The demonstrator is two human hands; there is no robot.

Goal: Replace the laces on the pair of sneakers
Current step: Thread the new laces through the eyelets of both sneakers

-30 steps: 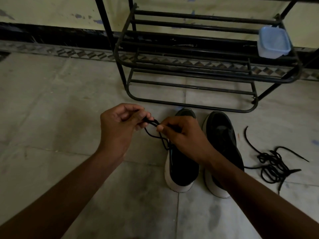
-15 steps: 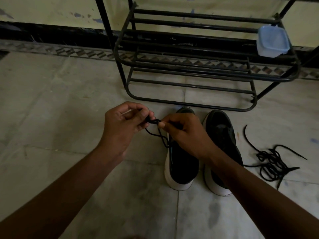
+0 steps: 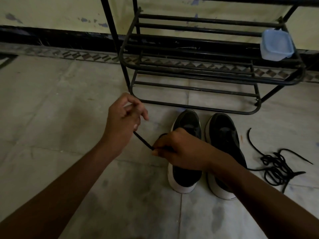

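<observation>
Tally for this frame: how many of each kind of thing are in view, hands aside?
Sneakers: 2
Held lace: 1
Loose lace tangle: 1 (strands uncountable)
Rack: 1
Tub: 1
Total: 6

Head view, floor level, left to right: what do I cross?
left hand → held lace → right hand → sneaker beside the loose laces → loose laces. The other sneaker overlaps the right hand, so omitted.
</observation>
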